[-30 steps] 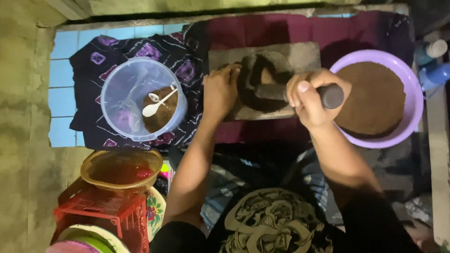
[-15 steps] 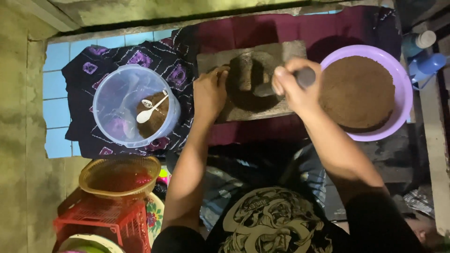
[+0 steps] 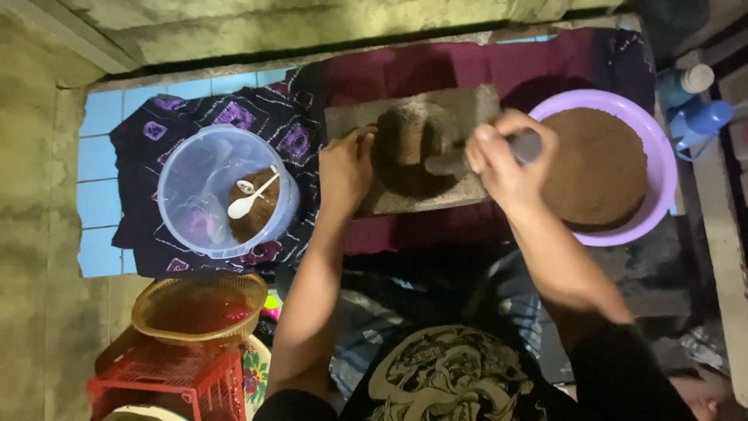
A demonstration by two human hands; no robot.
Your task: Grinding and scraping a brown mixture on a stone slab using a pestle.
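While I watched, my right hand (image 3: 506, 160) was closed around a stone roller (image 3: 456, 160) lying across the grinding slab (image 3: 413, 148). My left hand (image 3: 345, 168) lay flat and open on the slab's left edge, beside the brown paste (image 3: 405, 140). Right of the slab stood a purple basin (image 3: 647, 132).

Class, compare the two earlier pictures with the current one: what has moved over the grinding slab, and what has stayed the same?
The right hand has pushed the stone roller from the near part of the grinding slab toward its far end, keeping its grip. The left hand stays at the slab's left side. The purple basin of brown powder, the clear tub and its white spoon are unchanged.
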